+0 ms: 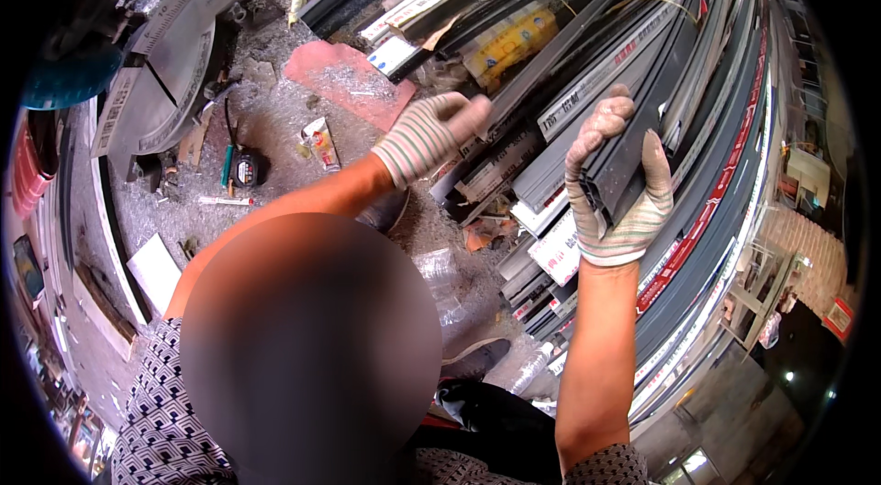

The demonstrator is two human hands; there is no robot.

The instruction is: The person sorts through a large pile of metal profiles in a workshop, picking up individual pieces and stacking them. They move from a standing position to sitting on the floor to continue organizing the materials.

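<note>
A dark grey metal profile bar (pixel 653 95) rests in my right hand (pixel 622 182), its near end between the thumb and the curled fingers. From there the bar slants up and away over the stacked bars. My left hand (pixel 431 136), also in a striped white glove, reaches over the floor to the left of the stack. Its blurred fingertips are next to the near end of another dark profile bar (pixel 560 54); whether they touch it cannot be made out. A yellow-wrapped bundle (pixel 514 43) lies beyond that hand.
Long profile bars (pixel 707 237) fill the right side in a stack. On the left stand a metal saw base with a scale (pixel 161 86) and a tape measure (pixel 244 170). A pink sheet (pixel 344 81), a small packet (pixel 321 145) and a marker (pixel 226 201) lie on the littered floor.
</note>
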